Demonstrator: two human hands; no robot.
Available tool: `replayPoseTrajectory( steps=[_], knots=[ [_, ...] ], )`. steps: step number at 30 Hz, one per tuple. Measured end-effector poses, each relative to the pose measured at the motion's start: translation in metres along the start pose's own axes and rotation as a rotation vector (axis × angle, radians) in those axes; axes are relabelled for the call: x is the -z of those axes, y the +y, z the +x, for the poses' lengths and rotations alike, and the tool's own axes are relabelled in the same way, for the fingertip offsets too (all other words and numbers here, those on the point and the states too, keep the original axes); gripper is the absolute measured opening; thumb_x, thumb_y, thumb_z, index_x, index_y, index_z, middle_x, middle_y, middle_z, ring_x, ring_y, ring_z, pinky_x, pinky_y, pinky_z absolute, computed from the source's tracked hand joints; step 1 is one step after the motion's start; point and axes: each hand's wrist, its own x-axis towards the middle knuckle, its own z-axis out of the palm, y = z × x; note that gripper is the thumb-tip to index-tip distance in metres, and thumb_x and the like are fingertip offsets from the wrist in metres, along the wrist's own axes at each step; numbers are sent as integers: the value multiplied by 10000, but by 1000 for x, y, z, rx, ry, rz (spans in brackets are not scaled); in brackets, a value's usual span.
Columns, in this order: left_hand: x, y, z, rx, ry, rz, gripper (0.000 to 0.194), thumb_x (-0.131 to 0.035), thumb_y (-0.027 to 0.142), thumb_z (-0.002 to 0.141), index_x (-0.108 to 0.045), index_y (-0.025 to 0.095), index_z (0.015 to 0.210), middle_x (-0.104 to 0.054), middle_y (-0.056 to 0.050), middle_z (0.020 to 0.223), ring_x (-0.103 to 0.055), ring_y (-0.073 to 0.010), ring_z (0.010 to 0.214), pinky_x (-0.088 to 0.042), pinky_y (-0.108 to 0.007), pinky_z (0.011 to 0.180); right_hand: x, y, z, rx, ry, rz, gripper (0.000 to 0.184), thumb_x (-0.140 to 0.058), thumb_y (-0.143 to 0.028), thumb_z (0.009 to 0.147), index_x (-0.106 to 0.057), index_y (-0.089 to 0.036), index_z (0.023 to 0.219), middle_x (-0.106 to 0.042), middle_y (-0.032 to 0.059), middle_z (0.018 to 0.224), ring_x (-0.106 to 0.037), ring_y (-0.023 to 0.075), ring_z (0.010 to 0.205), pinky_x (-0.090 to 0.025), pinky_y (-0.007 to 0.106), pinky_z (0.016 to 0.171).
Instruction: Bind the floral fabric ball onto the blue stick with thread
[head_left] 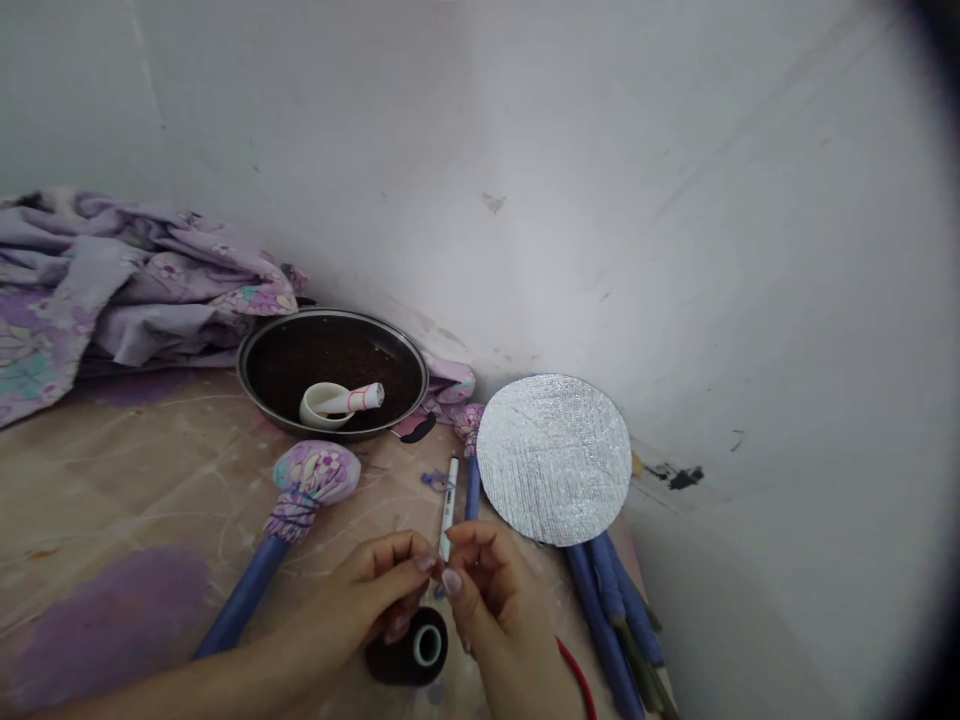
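- Narrowly curled at the fingertips: left hand (367, 590) and right hand (495, 600), both pinching a slim white marker pen (448, 510), upright above the worktop (112, 470) and partly hidden low down by the fingers.
- Just below the hands, a black roll of tape (409, 648); to the left, a purple floral cloth ball on a blue rod (315, 478).
- Just beyond the pen, a round silver foil disc (553, 460), with a bundle of blue rods (604, 620) below it and a red cord (577, 675) beside them.
- Farther back, against the white wall (675, 220), a dark round pan (247, 365) of brown grains, holding a small white cup (322, 405) and a white paper roll (358, 398) tied with red thread.
- Main risk: a drop onto the black roll of tape from any loosened pinch, given so little fingertip contact.
- Further risk: marks on the silver foil disc or floral cloth ball from an uncapped pen tip, if uncapped, since the tip's state is unclear; rods also prone to rolling if knocked by a wrist.
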Motion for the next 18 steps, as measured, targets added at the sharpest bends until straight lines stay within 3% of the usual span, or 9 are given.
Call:
replayPoseTrajectory(
  steps=[4,9,12,15,18],
  knots=[
    [1,-9,0,11,6,-42,962,-1115,1085,487,-709,265,787,-472,145,547,-292,-106,575,-161,-311,614,-6,6,-2,-47,67,124,670,-1148,-796,939,-855,-247,1186,-723,-54,873,-504,115,643,-421,227,627],
    [4,-12,-4,2,49,-28,994,-1122,1089,457,-801,247,876,-523,136,580,-295,-105,599,-175,-315,643,-9,2,-6,-116,92,181,750,-1205,-835,846,-849,-239,1130,-752,-54,831,-486,86,591,-417,204,591],
    [5,-13,-3,9,74,-20,1001,-1151,1064,417,-829,235,876,-609,104,640,-308,-97,602,-166,-323,645,-12,0,-8,-164,50,228,782,-1226,-842,809,-826,-241,1108,-756,-61,824,-410,54,536,-351,182,532],
    [6,-13,-2,-3,63,-26,966,-1169,1041,419,-802,244,823,-521,130,584,-268,-97,588,-139,-330,638,-14,0,-9,-196,4,283,796,-1244,-834,795,-788,-241,1069,-737,-78,818,-295,11,506,-304,165,508],
    [8,-15,-1,-25,24,-25,946,-1163,1043,455,-702,259,718,-421,146,540,-249,-97,574,-134,-328,618,-16,4,-11,-221,-46,337,801,-1234,-847,812,-725,-260,1006,-608,-138,706,-208,-1,483,-297,164,499]
  ],
)
